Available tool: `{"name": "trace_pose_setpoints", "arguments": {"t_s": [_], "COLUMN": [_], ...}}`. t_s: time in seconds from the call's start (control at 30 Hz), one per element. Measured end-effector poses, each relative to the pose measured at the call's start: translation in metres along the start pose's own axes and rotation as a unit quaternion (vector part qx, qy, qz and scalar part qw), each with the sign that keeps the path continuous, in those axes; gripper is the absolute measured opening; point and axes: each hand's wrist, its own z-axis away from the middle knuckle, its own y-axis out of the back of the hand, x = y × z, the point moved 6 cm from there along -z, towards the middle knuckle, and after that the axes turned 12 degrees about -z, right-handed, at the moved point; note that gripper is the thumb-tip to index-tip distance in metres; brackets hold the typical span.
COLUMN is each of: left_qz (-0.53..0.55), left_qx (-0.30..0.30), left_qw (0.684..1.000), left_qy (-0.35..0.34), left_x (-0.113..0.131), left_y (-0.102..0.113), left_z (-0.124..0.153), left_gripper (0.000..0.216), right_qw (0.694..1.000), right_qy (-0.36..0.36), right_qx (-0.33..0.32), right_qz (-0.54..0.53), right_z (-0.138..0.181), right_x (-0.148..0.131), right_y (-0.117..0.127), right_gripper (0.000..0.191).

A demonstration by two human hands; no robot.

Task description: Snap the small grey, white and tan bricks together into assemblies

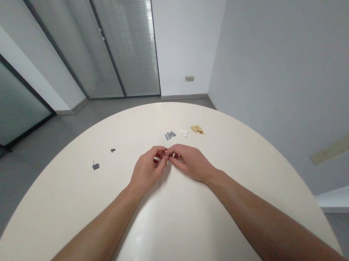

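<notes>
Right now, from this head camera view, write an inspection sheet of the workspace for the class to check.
Surface: round cream table, glossy.
Job's things: small pale piece, too small to identify, pinched between both hands.
Clutter: grey pieces, white pieces, tan pieces in a row ahead of the hands; two dark bits to the left.
Grippers: left hand and right hand, fingertips meeting.
Cables: nothing seen.
Surroundings: grey floor, white wall, glazed doors with blinds.
</notes>
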Motion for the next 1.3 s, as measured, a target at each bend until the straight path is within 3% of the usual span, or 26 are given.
{"name": "trace_pose_setpoints", "arguments": {"t_s": [0.5, 1.3], "left_qz": [-0.026, -0.035], "left_qx": [0.008, 0.021], "left_qw": [1.000, 0.999], "left_qy": [0.003, 0.010], "left_x": [-0.0007, 0.0010], "left_y": [0.0027, 0.0052], "left_z": [0.0003, 0.0006], "left_gripper": [0.019, 0.017], "right_qw": [0.998, 0.998], "right_qy": [-0.056, -0.053], "right_qx": [0.038, 0.030], "right_qz": [0.004, -0.002], "right_z": [0.0008, -0.0007], "right_x": [0.0084, 0.0059], "right_y": [0.0042, 0.0033], "right_gripper": [0.009, 0.013]}}
